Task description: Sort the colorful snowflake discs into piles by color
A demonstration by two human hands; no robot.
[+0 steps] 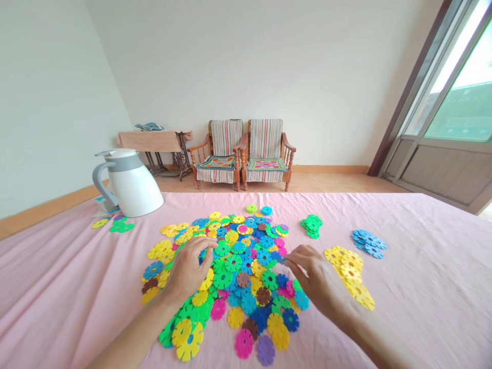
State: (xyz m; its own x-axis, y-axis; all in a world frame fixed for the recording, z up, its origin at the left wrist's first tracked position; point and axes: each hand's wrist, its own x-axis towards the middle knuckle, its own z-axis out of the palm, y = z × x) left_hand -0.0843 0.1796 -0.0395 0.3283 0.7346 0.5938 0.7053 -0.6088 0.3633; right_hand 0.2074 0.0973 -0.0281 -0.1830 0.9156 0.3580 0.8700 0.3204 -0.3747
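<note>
A large heap of flat plastic snowflake discs [230, 271] in many colours lies spread on a pink bedsheet [77, 277]. My left hand [187, 270] curves over the heap's left side, its fingertips by a blue disc [203, 256]. Whether that hand grips the disc is hidden. My right hand [315, 279] reaches in from the right, pinching a thin blue disc [282, 260] edge-on between finger and thumb. Sorted piles lie to the right: green discs [312, 226], yellow discs [348, 271] and blue discs [368, 243].
A white plastic jug [128, 183] stands at the sheet's far left corner, with a few discs [121, 225] near it. Beyond the sheet's far edge are a wooden floor, two striped armchairs [242, 151], a sewing-machine table [154, 148] and a glass door [442, 107].
</note>
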